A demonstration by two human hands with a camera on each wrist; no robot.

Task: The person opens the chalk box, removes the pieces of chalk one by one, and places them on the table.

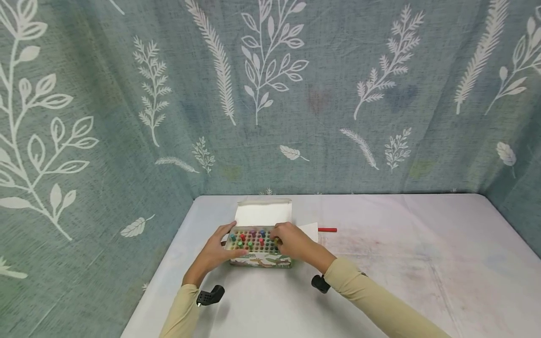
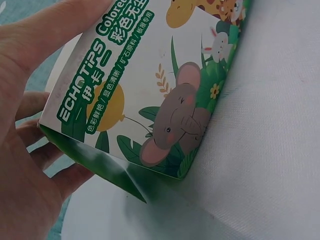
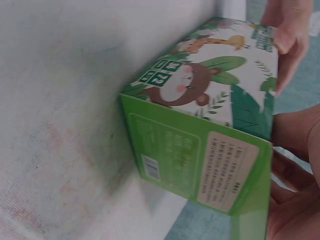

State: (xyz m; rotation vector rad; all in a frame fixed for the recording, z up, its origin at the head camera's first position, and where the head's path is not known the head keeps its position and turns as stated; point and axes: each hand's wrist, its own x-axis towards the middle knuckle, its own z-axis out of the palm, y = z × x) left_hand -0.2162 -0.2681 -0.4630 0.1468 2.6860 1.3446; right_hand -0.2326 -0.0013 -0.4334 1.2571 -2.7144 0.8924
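A box of coloured chalk (image 1: 266, 261) stands with its lid raised at the back, its sides printed with cartoon animals. Inside is a grid of holes, with several chalk sticks (image 1: 250, 245) in red, green, blue and purple poking up. My left hand (image 1: 216, 249) holds the box's left end, thumb along the front rim and fingers around the side. At the right end of the grid, my right hand (image 1: 291, 239) has its fingers curled down, pinching a yellowish-green chalk stick (image 1: 276, 241) that is mostly hidden. In the right wrist view the box's green end flap (image 3: 170, 155) shows.
A red stick-shaped object (image 1: 327, 230) lies on the table to the right of the box, beside a white flap (image 1: 310, 231). The white-covered table (image 1: 401, 272) has faint coloured smudges. A grey-green leaf-patterned curtain (image 1: 270, 141) hangs behind and at the sides.
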